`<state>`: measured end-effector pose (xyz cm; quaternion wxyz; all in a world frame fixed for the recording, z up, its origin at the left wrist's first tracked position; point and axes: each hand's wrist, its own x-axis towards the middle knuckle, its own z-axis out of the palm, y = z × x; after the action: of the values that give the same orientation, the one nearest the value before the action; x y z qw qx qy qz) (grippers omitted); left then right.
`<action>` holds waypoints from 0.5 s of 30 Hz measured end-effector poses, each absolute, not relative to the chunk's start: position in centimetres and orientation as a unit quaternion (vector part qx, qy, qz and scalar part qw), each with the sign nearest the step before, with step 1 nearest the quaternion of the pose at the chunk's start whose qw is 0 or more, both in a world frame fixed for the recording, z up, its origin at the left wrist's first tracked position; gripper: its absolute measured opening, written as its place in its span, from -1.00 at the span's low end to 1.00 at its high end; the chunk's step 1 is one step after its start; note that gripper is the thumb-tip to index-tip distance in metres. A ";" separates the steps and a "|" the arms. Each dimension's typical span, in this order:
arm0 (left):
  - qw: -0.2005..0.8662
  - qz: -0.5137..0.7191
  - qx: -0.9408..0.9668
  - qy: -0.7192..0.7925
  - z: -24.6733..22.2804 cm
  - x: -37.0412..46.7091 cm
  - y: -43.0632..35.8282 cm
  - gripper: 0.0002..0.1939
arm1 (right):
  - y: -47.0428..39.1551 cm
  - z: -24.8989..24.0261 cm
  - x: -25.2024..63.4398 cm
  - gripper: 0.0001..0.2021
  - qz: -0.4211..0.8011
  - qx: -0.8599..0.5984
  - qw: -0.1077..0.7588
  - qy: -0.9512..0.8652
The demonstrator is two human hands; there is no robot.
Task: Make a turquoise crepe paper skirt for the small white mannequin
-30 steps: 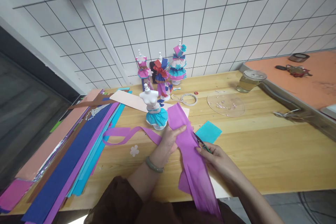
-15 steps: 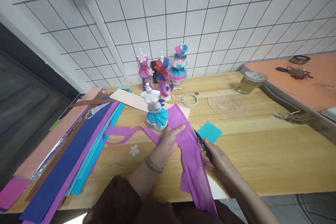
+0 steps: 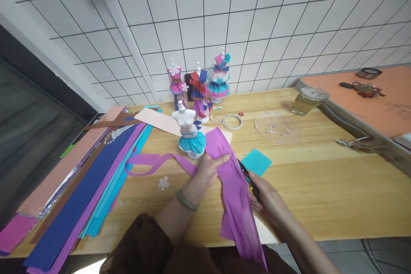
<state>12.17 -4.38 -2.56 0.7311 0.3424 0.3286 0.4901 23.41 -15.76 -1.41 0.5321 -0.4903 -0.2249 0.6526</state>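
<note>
A wide strip of purple crepe paper (image 3: 239,209) runs from the middle of the table down over its front edge. My left hand (image 3: 208,170) pinches it near the upper part, thumb on top. My right hand (image 3: 267,195) is closed around black scissors (image 3: 248,176), whose blades lie at the strip's right edge. Just beyond my left hand stands a small white mannequin (image 3: 184,120) in a turquoise ruffled skirt (image 3: 192,142). A narrow purple ribbon of paper (image 3: 154,165) curls away to the left, and a turquoise paper square (image 3: 257,162) lies beside the scissors.
Coloured paper strips (image 3: 93,180) are stacked on the left. Dressed mannequins (image 3: 199,87) stand by the tiled wall. A tape roll (image 3: 231,121), a clear dish of beads (image 3: 278,129) and a lidded cup (image 3: 308,101) sit farther back. A white paper flower (image 3: 163,183) lies left of my hand.
Almost nothing differs. My left thumb has shifted slightly right over the purple paper, and the scissors stay at the strip's edge. The view has moved a little.
</note>
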 end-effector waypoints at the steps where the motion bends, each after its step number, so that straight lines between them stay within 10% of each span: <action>1: 0.731 0.491 0.344 0.326 -2.4 12.2 -4.5 -0.40 | -15.7 -1.3 23.3 -0.61 0.651 -0.492 0.534 -0.221; 15: 0.767 0.468 0.331 0.289 -2.8 12.1 -4.6 -0.53 | -15.2 -1.1 23.3 -0.58 0.656 -0.481 0.547 -0.197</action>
<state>12.11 -4.64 -2.76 0.7668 0.3312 0.2890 0.4678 23.30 -15.21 -1.09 0.5470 -0.4815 -0.1966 0.6560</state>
